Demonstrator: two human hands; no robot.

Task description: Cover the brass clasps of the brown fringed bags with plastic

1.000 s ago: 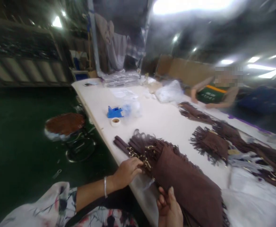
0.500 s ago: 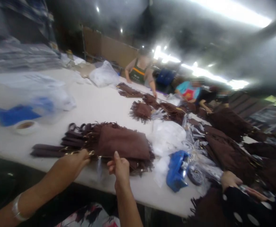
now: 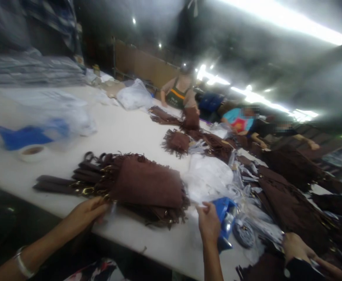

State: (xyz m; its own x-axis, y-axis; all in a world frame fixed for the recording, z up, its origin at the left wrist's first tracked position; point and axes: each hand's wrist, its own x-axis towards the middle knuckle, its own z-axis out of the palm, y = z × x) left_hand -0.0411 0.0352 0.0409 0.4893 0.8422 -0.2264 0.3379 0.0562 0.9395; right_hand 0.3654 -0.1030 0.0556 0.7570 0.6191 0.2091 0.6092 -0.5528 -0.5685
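Note:
A pile of brown fringed suede bags with dark straps and gold clasps lies near the front edge of the long white table. My left hand rests at the pile's left front, its fingers closed by the clasps on something I cannot make out. Over to the right of the pile, my right hand has its fingers curled at the edge of clear plastic wrap, beside a blue tape dispenser.
A tape roll and a blue object lie at the left. More brown fringed bags and plastic bags run down the table. A co-worker's hand is at the lower right; several other people sit along the far side.
My right hand has moved right, from the front of the bag pile to the plastic by the blue dispenser. My left hand stays at the clasps. The view has shifted slightly.

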